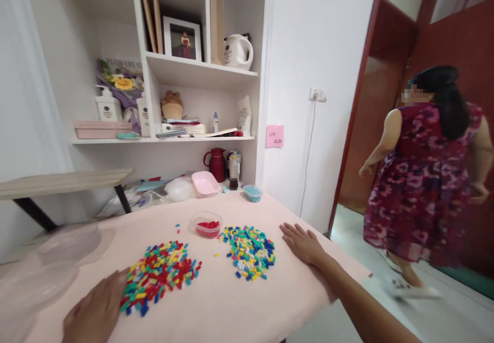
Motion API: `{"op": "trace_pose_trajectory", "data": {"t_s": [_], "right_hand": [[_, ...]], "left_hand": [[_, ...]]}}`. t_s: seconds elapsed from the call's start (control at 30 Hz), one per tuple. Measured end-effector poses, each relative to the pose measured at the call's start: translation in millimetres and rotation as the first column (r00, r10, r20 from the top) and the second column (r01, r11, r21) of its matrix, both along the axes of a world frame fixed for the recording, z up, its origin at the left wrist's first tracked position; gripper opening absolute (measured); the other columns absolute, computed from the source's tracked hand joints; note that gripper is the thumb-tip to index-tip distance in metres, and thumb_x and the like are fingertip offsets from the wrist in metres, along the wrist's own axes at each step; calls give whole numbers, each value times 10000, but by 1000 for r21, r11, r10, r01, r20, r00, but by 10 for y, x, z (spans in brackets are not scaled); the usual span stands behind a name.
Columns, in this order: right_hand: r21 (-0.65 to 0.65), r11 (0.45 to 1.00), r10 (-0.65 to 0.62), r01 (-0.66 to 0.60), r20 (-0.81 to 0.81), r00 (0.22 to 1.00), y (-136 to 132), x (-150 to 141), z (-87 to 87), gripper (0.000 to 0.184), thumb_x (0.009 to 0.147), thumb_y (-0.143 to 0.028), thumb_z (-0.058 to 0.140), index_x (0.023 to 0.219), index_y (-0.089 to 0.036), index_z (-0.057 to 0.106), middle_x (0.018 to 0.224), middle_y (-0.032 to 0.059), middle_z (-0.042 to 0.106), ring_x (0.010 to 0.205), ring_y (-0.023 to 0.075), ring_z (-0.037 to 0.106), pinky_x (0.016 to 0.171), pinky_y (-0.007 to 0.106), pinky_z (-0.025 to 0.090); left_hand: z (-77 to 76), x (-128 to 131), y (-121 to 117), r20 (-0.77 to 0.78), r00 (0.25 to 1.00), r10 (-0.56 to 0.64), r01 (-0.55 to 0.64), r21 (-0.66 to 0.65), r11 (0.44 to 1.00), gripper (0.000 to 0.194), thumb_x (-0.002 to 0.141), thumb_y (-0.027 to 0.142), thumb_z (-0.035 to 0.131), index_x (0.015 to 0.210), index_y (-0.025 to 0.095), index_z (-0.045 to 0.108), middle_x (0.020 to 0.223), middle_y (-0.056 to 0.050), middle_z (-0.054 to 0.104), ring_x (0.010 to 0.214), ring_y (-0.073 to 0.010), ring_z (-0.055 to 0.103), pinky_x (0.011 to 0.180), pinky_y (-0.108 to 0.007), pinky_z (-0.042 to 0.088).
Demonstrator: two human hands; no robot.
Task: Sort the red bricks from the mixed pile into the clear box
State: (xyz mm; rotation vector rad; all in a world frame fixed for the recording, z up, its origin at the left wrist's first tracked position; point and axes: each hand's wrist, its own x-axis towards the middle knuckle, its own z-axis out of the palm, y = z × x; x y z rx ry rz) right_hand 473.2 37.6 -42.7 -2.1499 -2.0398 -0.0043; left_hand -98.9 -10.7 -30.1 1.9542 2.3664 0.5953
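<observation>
My right hand [303,241] lies flat on the pink tablecloth, fingers stretched out, with nothing in it. To its left is a pile of small building bricks [252,250], mostly blue, green, yellow and white. At the lower left, my left hand [98,302] rests by the edge of a second brick pile [164,271], which has many red pieces among the other colours. Its fingers look extended and no brick shows in it; the fingertips are partly hidden. Behind and between the piles stands a clear plastic tub [208,226] holding red bricks.
Clear plastic containers [57,260] stand at the left. At the back are a tub of light-blue bricks [252,194], a pink basket [205,183], a red jug [216,164] and a glass bottle [233,172]. A person [428,163] in a floral dress walks at the right.
</observation>
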Motion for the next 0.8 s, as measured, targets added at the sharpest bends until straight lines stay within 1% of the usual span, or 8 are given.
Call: {"op": "trace_pose_trajectory", "data": {"t_s": [0.07, 0.17, 0.27, 0.4, 0.57, 0.67, 0.73, 0.8], "right_hand": [[7, 1000, 3, -3, 5, 1000, 30, 9, -36, 591, 1000, -523, 200, 1538, -353, 375, 1630, -30, 301, 1509, 312, 235, 1166, 593, 240], [20, 1000, -4, 3, 9, 1000, 57, 10, -70, 581, 999, -517, 210, 1527, -360, 393, 1627, -28, 311, 1501, 319, 255, 1153, 603, 257], [42, 999, 2, -2, -11, 1000, 65, 27, -78, 569, 1000, -514, 225, 1506, -354, 430, 1614, -15, 342, 1490, 323, 280, 1142, 617, 267], [64, 998, 35, -28, -116, 993, 76, 88, -31, 558, 1003, -514, 232, 1444, -328, 520, 1568, 7, 428, 1473, 320, 319, 1152, 614, 260], [133, 991, 30, 21, -369, 929, 57, 21, 164, 605, 1013, -503, 205, 1475, -228, 482, 1521, 83, 490, 1408, 275, 435, 1168, 465, 324], [211, 974, 163, -87, -378, 911, -93, -220, 339, 629, 998, -541, 278, 1532, -228, 392, 1563, 91, 428, 1435, 262, 395, 1178, 425, 313], [230, 941, 307, -250, -263, 915, -255, -443, 445, 664, 974, -582, 363, 1564, -278, 325, 1607, 80, 354, 1478, 279, 312, 1198, 475, 253], [205, 896, 428, -394, -158, 890, -414, -677, 516, 811, 901, -666, 497, 1589, -325, 237, 1652, 81, 241, 1507, 319, 226, 1203, 547, 184]], "left_hand": [[146, 157, -97, 35, 998, 53, -51, -67, 996, 667, 937, 375, 103, 1418, 229, 541, 1481, -44, 560, 1420, -208, 449, 1162, -416, 357], [260, 298, -163, 51, 998, 43, -39, -83, 996, 670, 952, 350, 73, 1441, 220, 512, 1523, -45, 514, 1446, -187, 409, 1182, -406, 313], [249, 312, -168, 29, 999, 35, -32, -81, 996, 637, 961, 386, 99, 1440, 275, 505, 1538, -22, 496, 1464, -200, 378, 1186, -465, 286], [210, 280, -150, 44, 999, 13, -8, -118, 993, 654, 964, 419, 90, 1461, 248, 479, 1545, -47, 485, 1469, -219, 369, 1199, -487, 248], [247, 300, -155, 74, 997, 29, -22, -91, 996, 650, 964, 441, 102, 1420, 254, 526, 1525, -46, 512, 1465, -240, 374, 1179, -519, 273], [221, 277, -140, 87, 996, 16, -9, -85, 996, 641, 957, 413, 130, 1401, 215, 548, 1502, -76, 537, 1451, -251, 398, 1178, -503, 289], [151, 221, -101, 70, 998, 6, -1, -69, 998, 615, 951, 411, 162, 1394, 239, 553, 1499, -60, 543, 1451, -248, 398, 1167, -487, 306], [49, 142, -37, 24, 1000, 14, -12, -51, 999, 589, 951, 414, 169, 1396, 308, 540, 1490, -10, 556, 1444, -222, 408, 1157, -455, 311]]}}
